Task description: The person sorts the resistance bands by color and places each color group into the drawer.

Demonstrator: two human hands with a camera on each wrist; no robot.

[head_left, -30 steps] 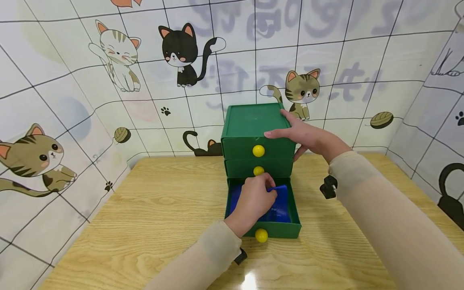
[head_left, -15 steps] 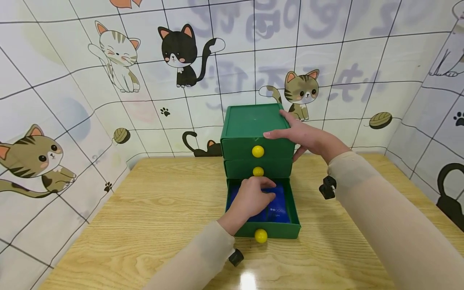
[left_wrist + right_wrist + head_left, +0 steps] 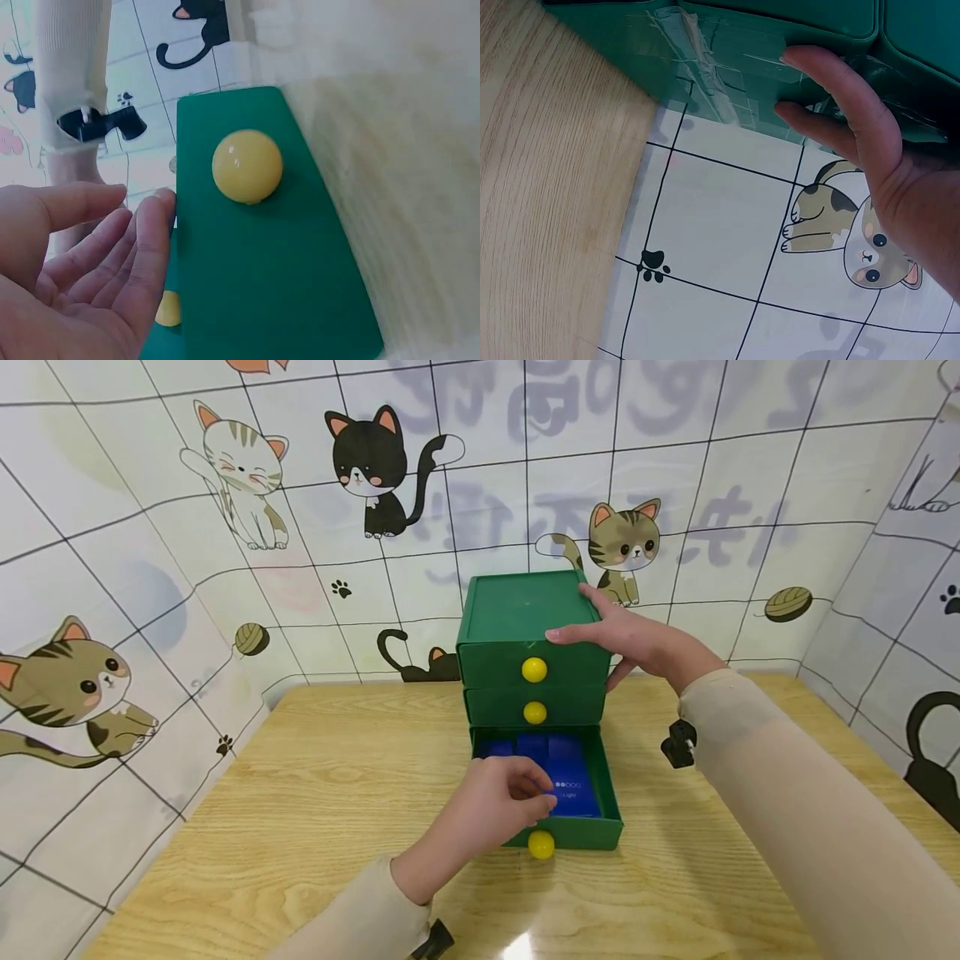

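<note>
A green drawer cabinet (image 3: 528,606) stands on the table, its bottom drawer (image 3: 613,818) pulled out. Flat blue packets (image 3: 570,777) lie inside the drawer, one with small white circles and the word "Light". My left hand (image 3: 498,797) is over the drawer's front left part, fingers loosely bent with a gap to the thumb. In the left wrist view the left palm (image 3: 90,285) holds nothing, next to the green drawer front with its yellow knob (image 3: 247,166). My right hand (image 3: 633,639) rests with spread fingers over the cabinet's top right edge and side.
Yellow knobs also sit on the closed top drawer (image 3: 534,670) and middle drawer (image 3: 535,713). Clear tape (image 3: 705,67) covers part of the cabinet's side. A cat-print sheet (image 3: 495,502) hangs close behind the wooden table (image 3: 337,777).
The left hand let go of a blue packet, which now lies flat in the drawer, then drew back toward the drawer's front left. The right hand stayed on the cabinet.
</note>
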